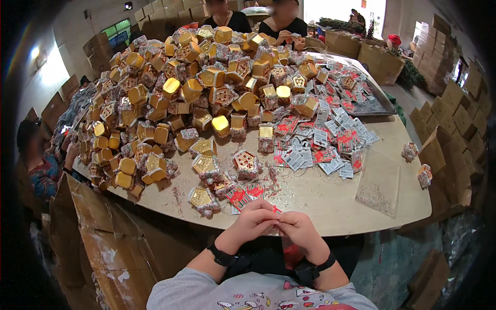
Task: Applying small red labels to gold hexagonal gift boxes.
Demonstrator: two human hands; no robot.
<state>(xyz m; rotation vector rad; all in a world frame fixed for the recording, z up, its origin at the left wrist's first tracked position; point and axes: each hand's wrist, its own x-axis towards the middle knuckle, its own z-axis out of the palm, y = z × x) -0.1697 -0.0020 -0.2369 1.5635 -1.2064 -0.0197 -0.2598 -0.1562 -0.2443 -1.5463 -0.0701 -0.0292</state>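
Note:
My left hand (258, 219) and my right hand (297, 230) meet at the table's front edge, fingers pinched together. Between them shows a bit of a small red and white card tag (277, 210); my fingers hide most of it. Just beyond my left hand, red striped card tags (245, 195) lie flat on the table. Small house-shaped ornaments with gold faces and glittery, crumb-like edges stand near them, among them a gold one (202, 198) and one with red dots (246, 164).
A big heap of such ornaments (194, 90) covers the table's left and middle. Loose tags (325, 139) spread to the right, beside a metal tray (377, 103). A clear flat container (380, 183) lies at right, holding thin pieces. Cardboard boxes (442, 165) stand around; people sit across and at left.

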